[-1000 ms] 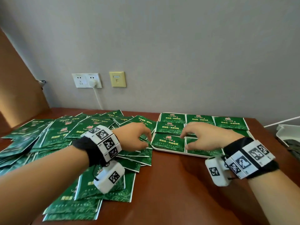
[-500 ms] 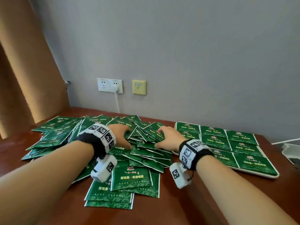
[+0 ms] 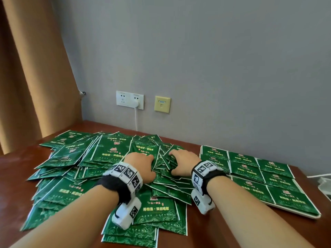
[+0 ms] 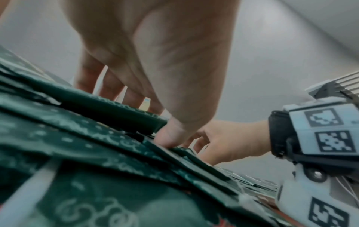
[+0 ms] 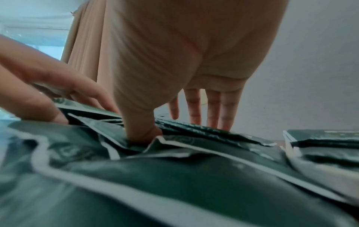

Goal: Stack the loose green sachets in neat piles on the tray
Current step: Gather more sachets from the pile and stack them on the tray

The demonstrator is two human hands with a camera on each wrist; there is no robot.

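A big loose heap of green sachets (image 3: 107, 154) covers the left and middle of the brown table. To its right a white tray (image 3: 295, 211) holds sachets laid flat in tidy rows (image 3: 247, 167). Both hands are dug into the right part of the heap, close together. My left hand (image 3: 143, 165) has its thumb in front of a few tilted sachets (image 4: 108, 110) and its fingers behind them. My right hand (image 3: 180, 163) grips neighbouring sachets (image 5: 194, 133) the same way, thumb pushed in between them. Its fingertips are hidden behind the sachets.
The grey wall runs close behind the table, with sockets (image 3: 129, 100) and a white cable (image 3: 136, 119) hanging to the table. A tan curtain (image 3: 26, 77) hangs at the left. Something white (image 3: 325, 185) lies past the tray's right end. Bare table (image 3: 16, 176) shows at the left.
My right hand has left the tray and moved left into the heap beside my left hand. The view has swung left and both hands now work the same spot.
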